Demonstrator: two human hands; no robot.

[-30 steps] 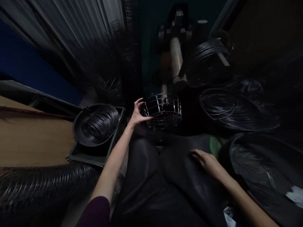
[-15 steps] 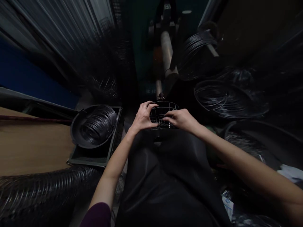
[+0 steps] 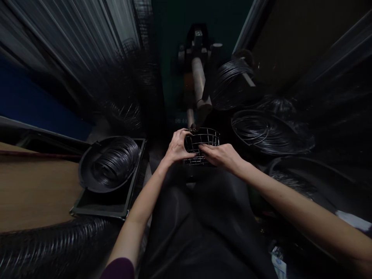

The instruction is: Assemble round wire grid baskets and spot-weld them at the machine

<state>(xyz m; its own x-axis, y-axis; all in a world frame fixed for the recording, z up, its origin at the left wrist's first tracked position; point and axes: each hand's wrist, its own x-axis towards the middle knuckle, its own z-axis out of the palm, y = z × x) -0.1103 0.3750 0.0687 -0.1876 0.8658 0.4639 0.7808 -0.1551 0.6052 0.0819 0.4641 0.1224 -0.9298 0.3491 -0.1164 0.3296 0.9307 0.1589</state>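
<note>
A small round basket of bent metal wire (image 3: 205, 140) sits in front of my lap, just below the tip of a machine's electrode arm (image 3: 191, 118). My left hand (image 3: 176, 147) grips its left side, fingers over the top rim and thumb low on the near side. Across the basket's right side lies my right hand (image 3: 223, 155), its fingers pressed together and pointing left over the wires. Whether those fingertips hold a separate piece is too dark and small to tell.
The machine's thick cylinder (image 3: 199, 79) juts toward me above the basket. Left, a black basin with coiled wire rings (image 3: 114, 161) rests on a green crate (image 3: 99, 213). To the right are a basin of wire rings (image 3: 255, 131) and another with wire pieces (image 3: 290, 180).
The whole view has shifted, so the machine and basins appear lower and further left. My right fingers, earlier bent in a pinch, now lie straighter and closer together. My left hand keeps its grip.
</note>
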